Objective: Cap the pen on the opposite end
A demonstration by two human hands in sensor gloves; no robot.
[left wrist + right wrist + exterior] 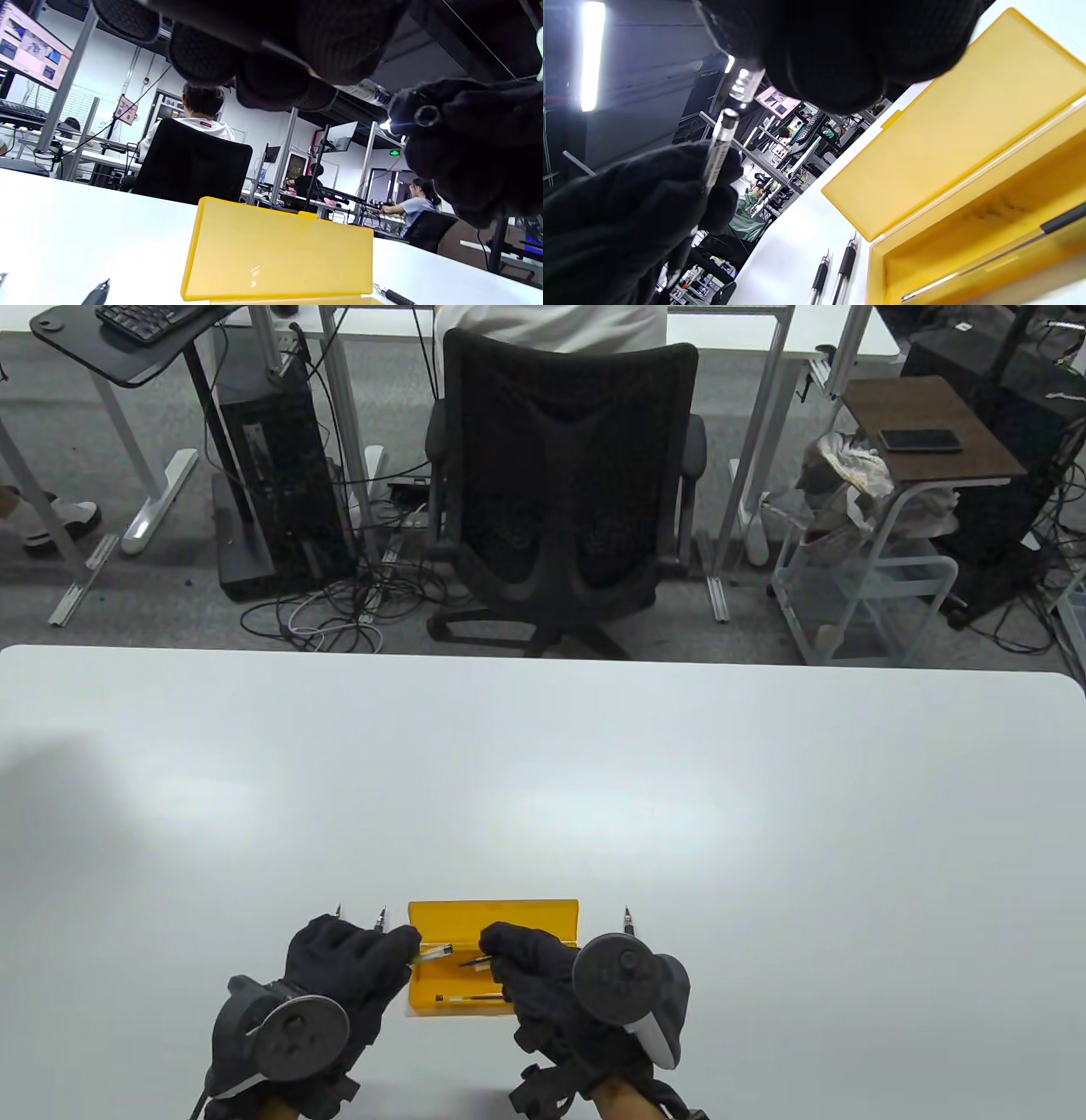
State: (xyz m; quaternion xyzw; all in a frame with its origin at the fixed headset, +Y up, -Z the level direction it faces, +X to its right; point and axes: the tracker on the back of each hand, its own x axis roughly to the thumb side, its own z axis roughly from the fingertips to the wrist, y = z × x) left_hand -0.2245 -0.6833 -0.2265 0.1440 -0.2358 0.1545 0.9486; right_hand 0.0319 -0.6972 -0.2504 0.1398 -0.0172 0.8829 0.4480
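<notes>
My left hand (405, 943) grips a clear-barrelled pen (433, 954) above the open yellow case (543, 918). My right hand (496, 948) pinches the pen's cap (473, 961) and holds it just off the pen's free end, a small gap between them. In the right wrist view the cap (746, 84) sits right above the pen's end (723, 135), with my left hand (623, 220) below. In the left wrist view the pen (365, 91) points at the cap's round mouth (426, 115) in my right hand (471, 161).
Another pen (467, 999) lies inside the case; it also shows in the right wrist view (1005, 250). Two pens (339, 910) (381, 917) lie on the table left of the case, one (628, 916) to its right. The case's lid (280, 254) stands open behind.
</notes>
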